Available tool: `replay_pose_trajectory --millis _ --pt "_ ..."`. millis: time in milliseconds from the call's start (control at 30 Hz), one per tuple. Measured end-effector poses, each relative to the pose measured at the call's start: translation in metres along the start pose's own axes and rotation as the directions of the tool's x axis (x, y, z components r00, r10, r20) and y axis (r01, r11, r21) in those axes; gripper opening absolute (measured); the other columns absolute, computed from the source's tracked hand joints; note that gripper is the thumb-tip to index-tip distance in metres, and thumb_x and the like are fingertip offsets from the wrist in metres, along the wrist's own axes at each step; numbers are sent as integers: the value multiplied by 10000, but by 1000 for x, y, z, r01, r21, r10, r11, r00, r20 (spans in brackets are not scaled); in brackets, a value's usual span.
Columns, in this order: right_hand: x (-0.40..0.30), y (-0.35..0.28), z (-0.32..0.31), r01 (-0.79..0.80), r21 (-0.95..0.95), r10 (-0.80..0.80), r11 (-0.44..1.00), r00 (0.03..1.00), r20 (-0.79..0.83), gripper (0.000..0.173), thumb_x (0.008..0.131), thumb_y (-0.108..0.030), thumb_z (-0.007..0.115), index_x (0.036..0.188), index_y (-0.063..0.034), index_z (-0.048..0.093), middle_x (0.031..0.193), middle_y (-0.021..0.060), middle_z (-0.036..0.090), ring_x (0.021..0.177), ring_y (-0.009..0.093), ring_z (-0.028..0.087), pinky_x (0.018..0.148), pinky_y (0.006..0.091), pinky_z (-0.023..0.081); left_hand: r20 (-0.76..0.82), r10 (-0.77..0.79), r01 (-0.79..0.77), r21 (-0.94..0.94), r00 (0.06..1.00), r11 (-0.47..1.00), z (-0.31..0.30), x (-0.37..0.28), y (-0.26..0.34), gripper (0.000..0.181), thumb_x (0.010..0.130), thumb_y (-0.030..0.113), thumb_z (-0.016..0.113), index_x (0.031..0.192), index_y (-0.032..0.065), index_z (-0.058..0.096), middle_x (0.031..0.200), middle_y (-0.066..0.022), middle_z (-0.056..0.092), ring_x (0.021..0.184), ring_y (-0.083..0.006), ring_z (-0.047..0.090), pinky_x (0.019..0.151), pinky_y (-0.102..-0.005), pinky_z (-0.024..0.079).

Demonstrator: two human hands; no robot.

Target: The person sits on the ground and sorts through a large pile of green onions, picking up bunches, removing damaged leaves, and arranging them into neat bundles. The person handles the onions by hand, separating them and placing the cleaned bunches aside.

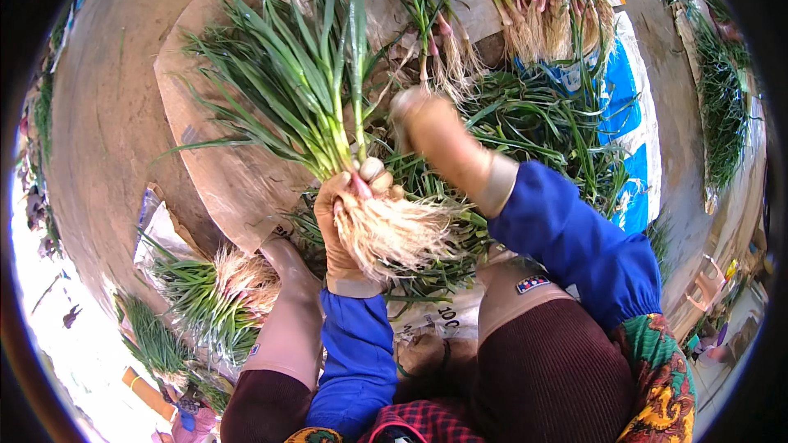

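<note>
My left hand [335, 221] grips a bunch of green garlic plants [308, 98] just above the roots, with its leaves pointing up and left. Pale stringy roots [397, 231] hang out to the right, beside reddish bulbs. Blurred by motion, my right hand [431, 129] is to the right of the bunch, just below the roots of a few loose plants [440, 43]; whether it holds anything cannot be told. Cut or loose green leaves [529, 117] lie in a heap beneath and beyond my right forearm.
Bundled plants with roots [554, 18] lie at the upper right, by a blue and white sack [634, 154]. Another rooted pile [228, 295] sits left of my knee. A brown sheet [228, 129] covers ground ahead. More greens [720, 92] lie far right, near a pink plastic stool [708, 283].
</note>
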State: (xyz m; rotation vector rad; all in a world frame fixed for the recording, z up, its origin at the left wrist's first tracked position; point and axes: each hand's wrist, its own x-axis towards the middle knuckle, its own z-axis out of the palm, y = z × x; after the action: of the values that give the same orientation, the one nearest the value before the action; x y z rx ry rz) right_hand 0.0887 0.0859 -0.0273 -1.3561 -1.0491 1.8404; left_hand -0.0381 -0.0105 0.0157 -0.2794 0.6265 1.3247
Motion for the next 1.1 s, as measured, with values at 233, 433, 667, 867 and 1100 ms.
replay_pose_trajectory --millis 233,433,667,867,1100 --pt "15 -21 -8 261 -585 -112 768 954 279 247 891 -227 486 983 2 500 622 127 569 502 207 567 487 313 456 -14 18 -18 -52 1000 998 -1 -1 -6 164 791 209 562 888 76 564 821 -39 496 734 -163 492 738 -363 469" --pt "1 -1 7 559 -634 -393 534 828 400 189 839 -215 511 918 -47 546 723 226 566 666 404 559 563 431 457 25 -6 7 -53 1000 999 -1 1 -1 207 789 195 558 939 52 556 843 -51 520 753 -176 514 724 -372 480" --pt "9 45 -52 45 -258 41 965 946 320 170 852 -134 452 808 -47 591 668 65 583 508 207 533 471 339 434 117 -21 30 -80 993 996 4 -11 7 215 783 175 550 964 62 524 772 -12 405 681 -137 413 683 -328 418" --pt "2 -1 -51 539 -773 405 335 659 634 232 785 -202 557 946 -47 618 764 140 632 705 239 609 648 376 474 293 56 34 -295 954 955 -7 -2 16 399 834 180 524 1183 24 413 835 -8 411 747 -124 403 683 -302 335" --pt "68 11 -66 -75 -896 -50 437 993 -107 329 841 -347 511 965 -49 576 779 199 619 771 369 604 697 431 467 432 -25 148 -253 902 956 -9 16 -3 410 781 167 569 1157 24 487 634 69 352 608 -65 346 618 -244 304"
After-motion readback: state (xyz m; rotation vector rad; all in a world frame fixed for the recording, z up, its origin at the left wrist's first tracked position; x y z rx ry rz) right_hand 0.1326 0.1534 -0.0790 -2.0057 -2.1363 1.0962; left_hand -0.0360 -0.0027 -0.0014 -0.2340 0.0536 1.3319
